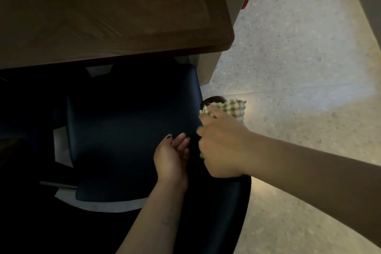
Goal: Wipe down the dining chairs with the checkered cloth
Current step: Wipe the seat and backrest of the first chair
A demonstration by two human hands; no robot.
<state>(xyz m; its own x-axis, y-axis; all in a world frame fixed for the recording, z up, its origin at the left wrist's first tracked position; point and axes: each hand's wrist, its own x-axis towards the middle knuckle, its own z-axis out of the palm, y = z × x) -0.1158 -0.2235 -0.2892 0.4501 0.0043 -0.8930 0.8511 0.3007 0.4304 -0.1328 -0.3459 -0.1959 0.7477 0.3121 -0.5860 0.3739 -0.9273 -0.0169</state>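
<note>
A dark blue padded dining chair (127, 126) is tucked partly under a wooden table, its curved back at the lower right. My right hand (222, 146) is shut on the checkered cloth (235, 108) and presses it against the chair's right arm near the seat's edge. The cloth is green, red and cream; most of it is bunched under my fingers, with one end sticking out past the arm. My left hand (172, 159) rests on the chair's right side just beside the right hand, fingers loosely curled and holding nothing.
The brown wooden table (107, 16) overhangs the front of the seat. A beige table leg (208, 68) stands right of the chair. Pale speckled floor (299, 57) stretches to the right, with a wall base at the top right.
</note>
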